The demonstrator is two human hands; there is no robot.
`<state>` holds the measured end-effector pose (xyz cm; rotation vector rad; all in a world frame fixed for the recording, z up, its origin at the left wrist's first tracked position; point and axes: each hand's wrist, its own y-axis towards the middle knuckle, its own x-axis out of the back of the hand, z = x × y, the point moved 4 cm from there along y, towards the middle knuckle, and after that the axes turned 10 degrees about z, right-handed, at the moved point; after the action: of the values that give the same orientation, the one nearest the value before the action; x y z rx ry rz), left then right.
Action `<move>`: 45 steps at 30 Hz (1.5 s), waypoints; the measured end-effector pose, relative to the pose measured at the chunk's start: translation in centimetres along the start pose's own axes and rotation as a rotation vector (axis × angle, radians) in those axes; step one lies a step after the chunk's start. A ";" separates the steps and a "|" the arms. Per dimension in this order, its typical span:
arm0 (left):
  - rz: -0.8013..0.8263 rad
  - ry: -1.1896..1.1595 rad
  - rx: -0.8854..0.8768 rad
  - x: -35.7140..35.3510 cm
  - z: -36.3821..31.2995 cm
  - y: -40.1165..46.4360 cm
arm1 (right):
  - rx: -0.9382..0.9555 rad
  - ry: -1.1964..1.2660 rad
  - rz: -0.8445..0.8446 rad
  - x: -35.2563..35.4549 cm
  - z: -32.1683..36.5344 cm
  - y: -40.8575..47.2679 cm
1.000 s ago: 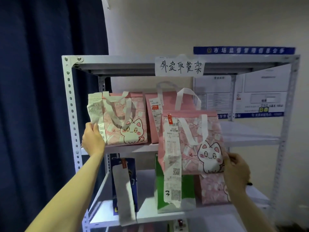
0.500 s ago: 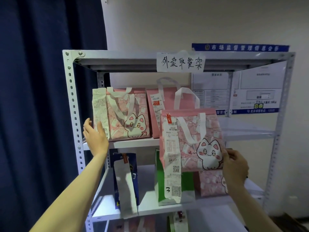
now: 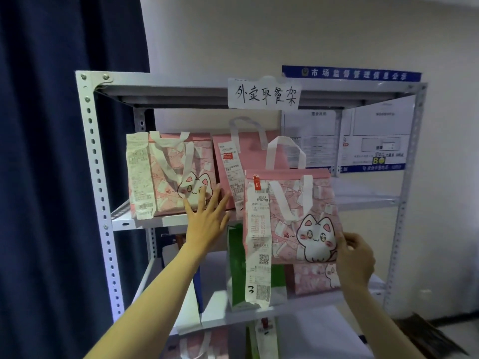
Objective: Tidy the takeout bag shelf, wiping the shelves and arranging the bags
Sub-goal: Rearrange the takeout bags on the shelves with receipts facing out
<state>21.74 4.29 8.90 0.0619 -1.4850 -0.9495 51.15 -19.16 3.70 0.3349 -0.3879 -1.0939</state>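
A pale metal shelf unit holds several takeout bags. On its upper shelf a pink cat-print bag with a long receipt stands at the left, and a plain pink bag stands behind it to the right. My left hand is open, fingers spread, palm against the lower right front of the left cat bag. My right hand grips the lower right corner of a second pink cat bag, held in the air in front of the shelf, with a long receipt hanging from it.
The middle shelf carries a green bag, another pink cat bag and a blue bag mostly hidden by my left arm. A handwritten paper sign hangs on the top rail. A dark blue curtain is at the left; notice boards hang behind.
My left hand let go of the left bag's left edge and moved right across its front, now open. The held bag stays in my right hand. The head camera moved closer.
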 end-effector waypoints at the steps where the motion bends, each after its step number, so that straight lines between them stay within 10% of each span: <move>1: 0.007 0.009 0.002 -0.2 -0.1 0.2 | 0.001 -0.003 -0.006 0.2 -0.2 0.1; 10: 0.044 -0.039 0.022 0.0 -0.6 0.4 | -0.006 0.017 -0.057 1.6 -1.8 1.2; 19: -0.369 -0.395 -0.067 4.3 -9.1 -2.2 | -0.008 0.082 -0.062 4.3 -3.4 4.3; 33: -0.318 -1.123 0.067 6.5 -30.9 -0.4 | 0.056 0.232 0.018 14.4 -6.5 15.0; 45: -0.434 -1.283 0.210 8.6 -33.9 5.1 | 0.138 0.345 0.152 12.2 -6.9 21.8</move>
<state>51.44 -14.39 13.56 -0.1033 -2.8349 -1.2469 76.51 -20.51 9.05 0.5970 -0.1775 -0.8426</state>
